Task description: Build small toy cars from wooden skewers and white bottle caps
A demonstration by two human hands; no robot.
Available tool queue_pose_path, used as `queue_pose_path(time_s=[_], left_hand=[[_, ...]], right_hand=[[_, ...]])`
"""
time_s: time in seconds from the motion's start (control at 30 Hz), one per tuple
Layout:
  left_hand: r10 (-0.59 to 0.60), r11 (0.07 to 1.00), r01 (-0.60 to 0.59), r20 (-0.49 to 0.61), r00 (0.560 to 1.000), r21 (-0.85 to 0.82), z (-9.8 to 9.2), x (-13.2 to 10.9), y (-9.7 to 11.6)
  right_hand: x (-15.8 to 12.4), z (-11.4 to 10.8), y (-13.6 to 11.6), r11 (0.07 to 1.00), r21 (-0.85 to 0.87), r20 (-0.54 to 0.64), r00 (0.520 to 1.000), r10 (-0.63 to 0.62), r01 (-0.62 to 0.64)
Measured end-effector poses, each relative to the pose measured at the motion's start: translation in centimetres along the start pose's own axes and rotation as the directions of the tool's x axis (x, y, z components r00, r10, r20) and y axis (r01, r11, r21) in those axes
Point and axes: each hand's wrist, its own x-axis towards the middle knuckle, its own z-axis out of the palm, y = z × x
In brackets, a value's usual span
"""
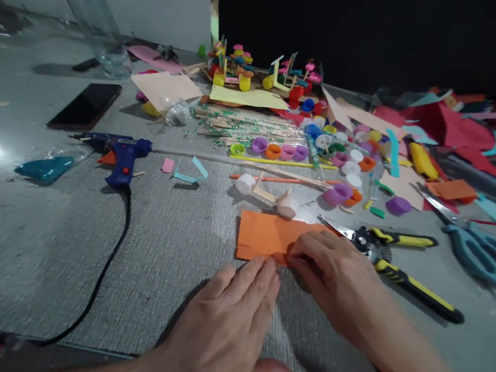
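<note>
A folded piece of orange paper (263, 235) lies flat on the table in front of me. My left hand (229, 311) is stretched out flat, its fingertips pressing at the paper's near edge. Over the paper's right part, my right hand (333, 267) has its fingers curled and closed on the near edge, hiding that end. Just beyond the paper sits a small piece of sticks and white bottle caps (269, 194). Pruning shears (374, 242) with yellow and black handles rest beside my right hand, blades pointing left.
To the left lie a blue glue gun (124, 158) with a black cord, a phone (87, 105) and a clear bottle (98, 20). Wooden sticks (248, 125) and coloured caps (273, 150) spread across the back. Teal scissors (476, 245) and paper scraps (452, 129) are at right.
</note>
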Motion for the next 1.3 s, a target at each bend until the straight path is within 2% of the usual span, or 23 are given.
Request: queue_pose_path(time_s=[0.27, 0.57, 0.67, 0.77, 0.87, 0.93, 1.07, 1.17, 1.3], left_hand=[[-0.073, 0.997, 0.073, -0.023, 0.997, -0.032, 0.0, -0.4, -0.1], [-0.172, 0.984, 0.161, -0.162, 0.972, -0.081, 0.4, -2.2, -1.0], [-0.158, 0.986, 0.148, -0.171, 0.972, -0.072, 0.1, -2.0, -1.1], [-0.139, 0.990, 0.134, -0.178, 0.974, -0.041, 0.1, -1.9, -1.1], [-0.148, 0.989, 0.142, -0.187, 0.971, -0.042, 0.4, -2.0, -1.0], [-0.160, 0.987, 0.152, -0.208, 0.965, -0.056, 0.6, -2.1, -1.0], [-0.120, 0.993, 0.117, -0.194, 0.974, -0.026, 0.4, -2.0, -1.3], [-0.080, 0.996, 0.084, -0.133, 0.988, 0.024, -0.1, -1.9, -1.6], [-0.085, 0.995, 0.091, -0.122, 0.989, 0.038, -0.3, -2.0, -1.8]], right_hand=[[0.0, 0.0, 0.0, 0.999, 0.033, 0.009, 1.000, 0.014, -0.015], [0.2, -0.2, 0.1, 0.999, 0.034, 0.016, 0.999, 0.030, -0.030], [-0.3, -0.8, -0.2, 0.999, 0.050, -0.067, 0.997, 0.023, -0.020], [-1.3, -1.1, -1.2, 0.995, -0.072, -0.201, 0.977, -0.077, 0.064], [-2.3, -0.3, -2.6, 0.957, -0.207, -0.132, 0.963, -0.234, 0.205], [-2.8, 0.7, -3.2, 0.947, -0.213, -0.075, 0.962, -0.261, 0.240], [-3.2, 1.9, -3.4, 0.964, -0.211, -0.065, 0.982, -0.177, 0.160], [-3.5, 1.6, -3.0, 0.958, -0.265, -0.097, 0.985, -0.143, 0.112], [-4.3, 1.3, -2.3, 0.949, -0.312, -0.172, 0.980, -0.102, 0.044]])
